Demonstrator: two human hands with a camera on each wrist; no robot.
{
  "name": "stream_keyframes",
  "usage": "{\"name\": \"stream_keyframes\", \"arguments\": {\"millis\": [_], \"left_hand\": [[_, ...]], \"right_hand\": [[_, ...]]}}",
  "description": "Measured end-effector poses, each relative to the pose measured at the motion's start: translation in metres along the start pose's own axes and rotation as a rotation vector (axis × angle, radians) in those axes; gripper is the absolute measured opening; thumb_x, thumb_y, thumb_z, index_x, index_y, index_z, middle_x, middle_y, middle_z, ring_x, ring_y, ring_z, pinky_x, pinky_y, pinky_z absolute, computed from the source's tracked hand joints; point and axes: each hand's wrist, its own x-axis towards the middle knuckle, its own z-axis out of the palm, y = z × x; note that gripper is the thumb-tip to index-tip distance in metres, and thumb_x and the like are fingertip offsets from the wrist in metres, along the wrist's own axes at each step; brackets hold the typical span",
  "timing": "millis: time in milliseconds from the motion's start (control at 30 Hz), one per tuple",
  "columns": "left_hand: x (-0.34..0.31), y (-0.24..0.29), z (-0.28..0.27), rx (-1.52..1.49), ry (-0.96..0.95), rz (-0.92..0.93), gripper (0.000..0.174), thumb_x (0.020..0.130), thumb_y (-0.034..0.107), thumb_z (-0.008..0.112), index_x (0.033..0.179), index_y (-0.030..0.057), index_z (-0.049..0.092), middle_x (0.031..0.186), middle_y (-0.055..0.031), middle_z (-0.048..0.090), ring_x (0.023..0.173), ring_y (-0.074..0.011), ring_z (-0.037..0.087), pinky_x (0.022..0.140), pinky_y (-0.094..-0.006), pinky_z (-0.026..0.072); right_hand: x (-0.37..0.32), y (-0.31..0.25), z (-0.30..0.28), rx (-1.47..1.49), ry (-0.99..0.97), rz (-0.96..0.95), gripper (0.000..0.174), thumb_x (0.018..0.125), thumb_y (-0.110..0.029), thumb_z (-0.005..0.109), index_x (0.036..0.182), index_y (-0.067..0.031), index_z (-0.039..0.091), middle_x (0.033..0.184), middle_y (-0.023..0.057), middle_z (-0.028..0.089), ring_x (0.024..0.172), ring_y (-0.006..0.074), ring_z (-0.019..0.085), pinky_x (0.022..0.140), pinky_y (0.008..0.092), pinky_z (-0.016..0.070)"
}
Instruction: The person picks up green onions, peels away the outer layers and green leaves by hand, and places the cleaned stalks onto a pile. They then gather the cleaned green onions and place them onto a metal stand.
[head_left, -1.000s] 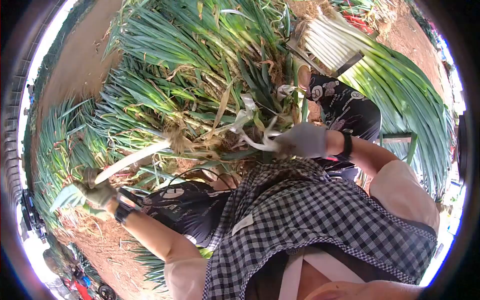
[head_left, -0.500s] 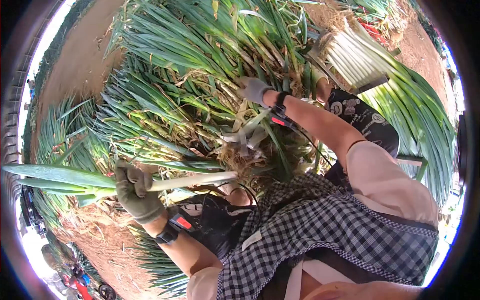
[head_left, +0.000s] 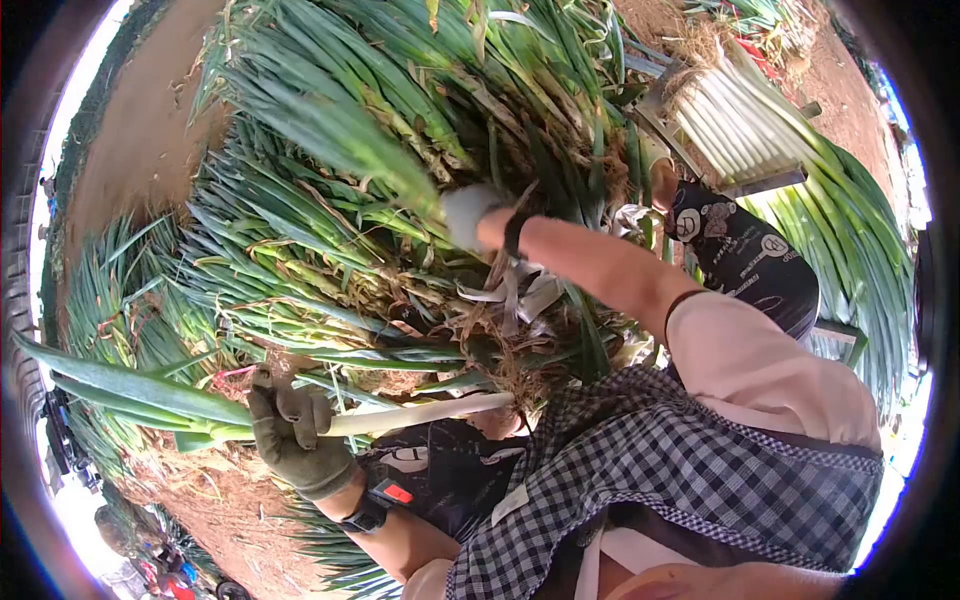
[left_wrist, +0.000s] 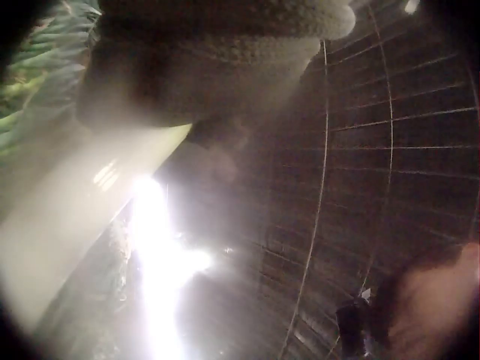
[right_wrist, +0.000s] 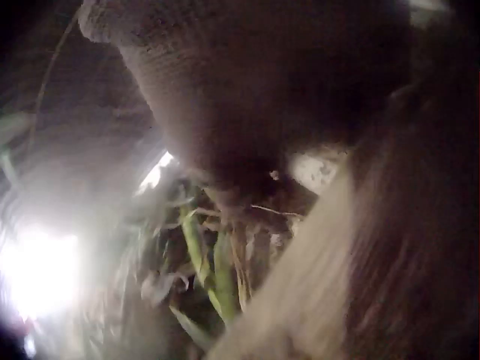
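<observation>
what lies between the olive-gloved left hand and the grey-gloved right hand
The head view shows part of a heap of green onions, some yellowed, between the left hand and right hand.

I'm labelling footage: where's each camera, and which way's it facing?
Head: worn there, facing forward and down at leafy heap; left grip, right grip, arms, apron show.
Left wrist: worn there, facing left grip and pale stalk.
Right wrist: worn there, facing right grip and green stems.
Head and left wrist share left grip, pale stalk.
</observation>
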Motion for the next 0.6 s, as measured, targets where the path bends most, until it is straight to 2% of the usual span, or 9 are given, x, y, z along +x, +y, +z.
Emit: {"name": "stream_keyframes", "arguments": {"millis": [100, 167, 233, 300, 367, 433, 500, 567, 600], "left_hand": [[0.0, 0.001, -0.006, 0.049, 0.015, -0.001, 0.031, 0.102, 0.023, 0.038, 0.115, -0.0001, 0.054, 0.067, 0.0015, 0.042, 0.04, -0.0042, 0.026, 0.042, -0.0201, 0.0248], [0.0, -0.002, -0.002, 0.027, 0.005, 0.01, 0.032, 0.102, 0.025, 0.039, 0.115, -0.0005, 0.053, 0.067, 0.0015, 0.041, 0.04, -0.005, 0.025, 0.042, -0.0206, 0.0246], [-0.002, -0.001, 0.002, 0.079, 0.023, 0.006, 0.033, 0.101, 0.026, 0.041, 0.116, -0.0004, 0.053, 0.067, 0.0011, 0.04, 0.041, -0.0056, 0.026, 0.042, -0.0208, 0.0249], [-0.006, 0.0, -0.005, 0.047, -0.021, -0.006, 0.033, 0.101, 0.027, 0.041, 0.115, 0.0002, 0.053, 0.067, 0.0005, 0.04, 0.041, -0.006, 0.026, 0.042, -0.0209, 0.0248], [-0.009, 0.005, -0.011, 0.067, -0.012, -0.039, 0.033, 0.101, 0.027, 0.04, 0.115, 0.0005, 0.053, 0.068, 0.0, 0.041, 0.041, -0.0059, 0.027, 0.042, -0.0214, 0.0253], [-0.009, 0.006, -0.015, 0.062, 0.036, -0.026, 0.034, 0.101, 0.029, 0.04, 0.114, 0.0003, 0.053, 0.068, -0.0006, 0.043, 0.041, -0.0059, 0.028, 0.042, -0.0214, 0.026], [-0.008, 0.005, -0.018, 0.084, 0.016, 0.007, 0.035, 0.101, 0.029, 0.041, 0.114, 0.0002, 0.054, 0.069, -0.0009, 0.045, 0.041, -0.0059, 0.029, 0.042, -0.0214, 0.0266], [-0.011, 0.002, -0.013, 0.097, 0.096, 0.004, 0.034, 0.101, 0.029, 0.041, 0.114, 0.0001, 0.055, 0.069, -0.0009, 0.045, 0.041, -0.006, 0.029, 0.042, -0.0214, 0.0268], [-0.009, 0.002, -0.011, 0.106, 0.174, 0.0, 0.034, 0.1, 0.029, 0.041, 0.113, 0.0001, 0.055, 0.069, -0.001, 0.045, 0.041, -0.0061, 0.029, 0.042, -0.0214, 0.027]], "right_hand": [[-0.029, -0.07, 0.041, -0.124, -0.018, -0.074, 0.027, 0.077, -0.016, 0.063, 0.099, 0.001, 0.066, 0.083, 0.016, 0.069, 0.073, 0.0292, 0.069, 0.06, 0.0405, 0.0545], [-0.01, -0.081, 0.095, -0.131, 0.146, -0.065, 0.028, 0.08, -0.013, 0.06, 0.104, 0.0027, 0.063, 0.084, 0.0177, 0.069, 0.073, 0.0294, 0.069, 0.059, 0.0401, 0.0543], [-0.004, -0.081, 0.097, -0.214, 0.11, -0.065, 0.036, 0.082, -0.02, 0.062, 0.107, 0.0059, 0.059, 0.085, 0.0198, 0.069, 0.075, 0.0304, 0.069, 0.061, 0.04, 0.0543], [-0.02, -0.07, 0.047, -0.108, -0.255, -0.159, 0.041, 0.083, -0.032, 0.062, 0.103, 0.0039, 0.061, 0.086, 0.0205, 0.068, 0.078, 0.0323, 0.068, 0.067, 0.0414, 0.054], [-0.035, -0.057, 0.01, 0.049, -0.065, -0.106, 0.048, 0.087, -0.043, 0.053, 0.097, 0.0003, 0.069, 0.079, 0.0161, 0.069, 0.074, 0.0325, 0.068, 0.066, 0.0458, 0.0538], [-0.029, -0.032, 0.004, 0.29, 0.322, 0.069, 0.042, 0.085, -0.039, 0.058, 0.105, -0.0017, 0.057, 0.089, 0.0186, 0.066, 0.085, 0.0344, 0.066, 0.073, 0.0454, 0.0522], [-0.009, -0.001, 0.004, 0.157, 0.569, 0.244, 0.039, 0.085, -0.035, 0.059, 0.105, -0.0012, 0.057, 0.087, 0.0177, 0.066, 0.082, 0.0351, 0.065, 0.073, 0.0462, 0.052], [0.006, 0.028, 0.01, 0.121, 0.615, 0.325, 0.036, 0.085, -0.033, 0.057, 0.102, -0.0009, 0.062, 0.085, 0.0168, 0.067, 0.079, 0.0347, 0.066, 0.071, 0.0458, 0.0525], [0.013, 0.038, 0.014, 0.162, 0.421, 0.321, 0.037, 0.085, -0.034, 0.06, 0.102, -0.0011, 0.06, 0.088, 0.018, 0.066, 0.083, 0.0352, 0.065, 0.072, 0.0464, 0.0519]]}}
